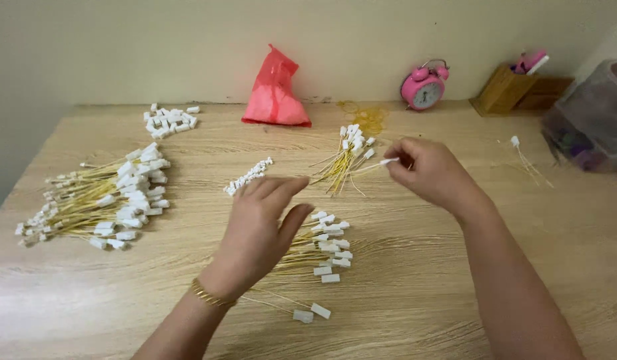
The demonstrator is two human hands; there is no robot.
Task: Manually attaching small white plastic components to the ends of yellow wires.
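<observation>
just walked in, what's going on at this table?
A person sits at a wooden table sorting thin yellow ties with white plastic tags. The right hand pinches one tie by its white end, beside a small bundle. The left hand hovers open over another bundle, holding nothing. A large pile lies at the left, with loose white tags behind it. A red bag and pink alarm clock stand at the wall.

On the light wooden table (pixel 422 293), a large heap of yellow strings with white plastic tags (pixel 102 197) lies near the left edge. Loose white plastic tags (pixel 170 120) lie behind it. A red plastic bag (pixel 275 90) and pink round alarm clock (pixel 423 87) stand along the back edge, a wooden box (pixel 505 90) toward the back right corner.
</observation>
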